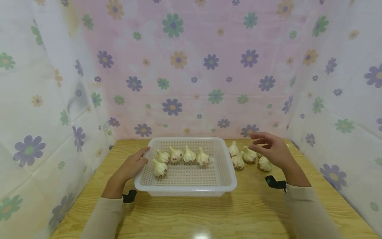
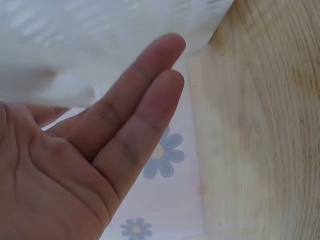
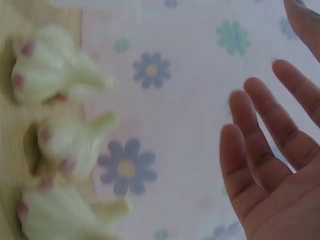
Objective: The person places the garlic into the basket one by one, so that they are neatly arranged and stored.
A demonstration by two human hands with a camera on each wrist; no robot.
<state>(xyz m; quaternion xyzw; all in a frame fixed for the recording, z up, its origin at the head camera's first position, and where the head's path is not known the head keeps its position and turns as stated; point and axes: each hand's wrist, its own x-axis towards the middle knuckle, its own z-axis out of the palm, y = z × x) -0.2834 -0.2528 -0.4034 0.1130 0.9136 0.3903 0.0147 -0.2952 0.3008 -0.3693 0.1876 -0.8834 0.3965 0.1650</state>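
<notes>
A white plastic basket (image 1: 186,189) with slotted walls stands on the table, holding several garlic bulbs (image 1: 189,154) toward its back and left. My left hand (image 1: 131,167) holds the basket's left rim. Its thumb lies over the rim; in the left wrist view two fingers (image 2: 145,107) stretch along the outer wall. To the right of the basket lies a group of loose garlic bulbs (image 1: 238,160). Above them hovers my right hand (image 1: 273,149), its fingers spread and nothing held. The right wrist view shows three garlic bulbs (image 3: 70,145) apart from that hand.
The wooden table (image 1: 179,215) ends at a flowered cloth backdrop (image 1: 194,83), with cloth walls on both sides. A dark wrist camera (image 1: 274,182) sits by the right cuff, and another (image 1: 129,196) by the left.
</notes>
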